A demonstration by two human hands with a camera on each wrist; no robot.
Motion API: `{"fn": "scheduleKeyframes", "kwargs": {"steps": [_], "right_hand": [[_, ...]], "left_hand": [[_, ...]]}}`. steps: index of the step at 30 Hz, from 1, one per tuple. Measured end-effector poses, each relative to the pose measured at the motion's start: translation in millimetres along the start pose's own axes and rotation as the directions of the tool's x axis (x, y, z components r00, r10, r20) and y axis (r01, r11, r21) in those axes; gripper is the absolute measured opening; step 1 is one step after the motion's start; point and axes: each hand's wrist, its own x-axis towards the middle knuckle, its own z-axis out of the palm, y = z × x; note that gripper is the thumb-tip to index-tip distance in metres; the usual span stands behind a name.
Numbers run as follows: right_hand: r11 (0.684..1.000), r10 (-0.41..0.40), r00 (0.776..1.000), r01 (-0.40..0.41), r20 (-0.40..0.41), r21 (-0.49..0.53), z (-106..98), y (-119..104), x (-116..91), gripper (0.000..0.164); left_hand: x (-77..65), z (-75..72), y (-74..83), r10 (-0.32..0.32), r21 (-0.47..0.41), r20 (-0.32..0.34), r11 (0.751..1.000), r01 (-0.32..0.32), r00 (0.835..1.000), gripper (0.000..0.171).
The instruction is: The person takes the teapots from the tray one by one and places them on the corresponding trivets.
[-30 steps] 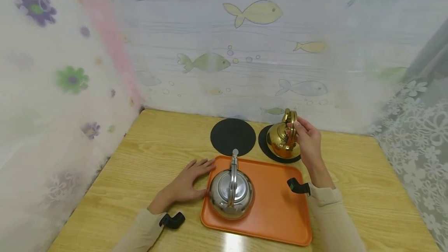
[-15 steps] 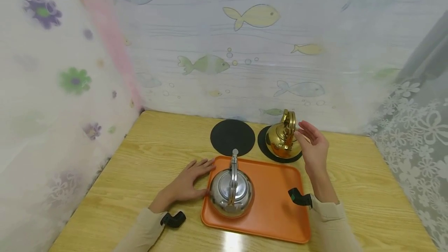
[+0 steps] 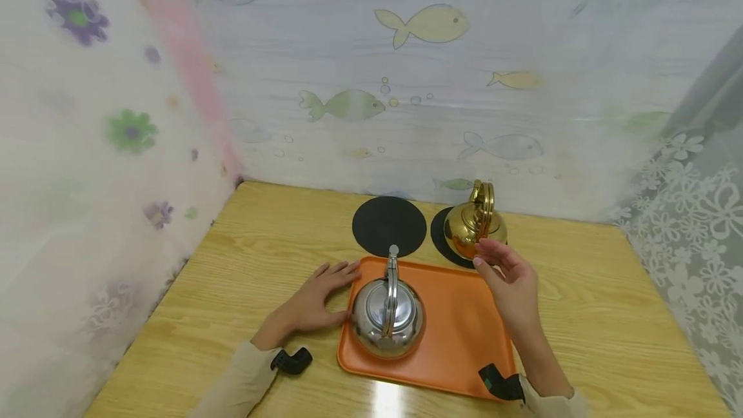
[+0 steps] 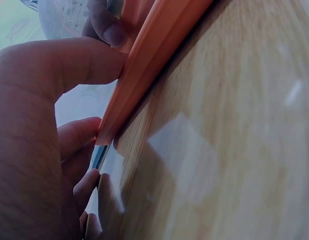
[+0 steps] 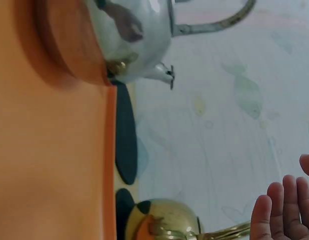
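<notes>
A shiny silver kettle (image 3: 377, 331) stands on the left part of an orange tray (image 3: 447, 347), its spout toward the wall. My left hand (image 3: 316, 302) lies at the tray's left edge with fingers spread; in the left wrist view the thumb and a fingertip touch the orange rim (image 4: 139, 70). Behind the tray, a gold kettle (image 3: 461, 228) sits on the right-hand black round mat (image 3: 439, 244). My right hand (image 3: 513, 289) hovers over the tray's right edge, in front of the gold kettle, fingers loosely bent and holding nothing. Its straight fingers (image 5: 292, 205) show in the right wrist view.
Another black round mat (image 3: 389, 228) lies bare behind the silver kettle. The wooden table (image 3: 249, 237) runs back to a wall covering (image 3: 325, 50) printed with fish. A lace curtain (image 3: 696, 211) hangs at the right.
My right hand has let go of the gold kettle's handle and drawn back toward the tray's right edge. The gold kettle stays on its mat. The left hand and silver kettle have not moved.
</notes>
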Motion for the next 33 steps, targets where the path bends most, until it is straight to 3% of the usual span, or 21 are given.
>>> {"fn": "scheduleKeyframes", "kwargs": {"steps": [6, 16, 21, 25, 33], "right_hand": [[0.998, 0.025, 0.999, -0.027, 0.033, 0.056, 24.5, 8.2, -20.2, 0.033], [0.969, 0.159, 0.982, -0.175, 0.104, 0.177, 67.5, 11.8, -51.4, 0.029], [0.946, 0.143, 0.978, -0.181, 0.155, 0.27, 70.7, 8.9, -58.7, 0.024], [0.935, 0.127, 0.966, -0.192, 0.224, 0.298, 66.6, 4.8, -65.6, 0.031], [0.932, 0.183, 0.922, -0.273, 0.341, 0.237, 77.1, -2.9, -70.3, 0.051]], "left_hand": [[-3.5, -6.9, -2.8, 0.006, 0.016, -0.01, 1.0, -0.006, 1.0, 0.076], [-3.3, -12.9, -5.7, 0.008, 0.045, -0.002, 0.999, -0.007, 1.0, 0.075], [-1.8, -10.9, -4.6, 0.0, 0.03, -0.002, 1.0, 0.0, 1.0, 0.075], [1.1, -4.8, -2.6, 0.007, 0.013, 0.02, 1.0, -0.007, 1.0, 0.074], [-0.1, -1.2, -1.5, 0.001, -0.005, 0.029, 1.0, 0.0, 1.0, 0.075]]}}
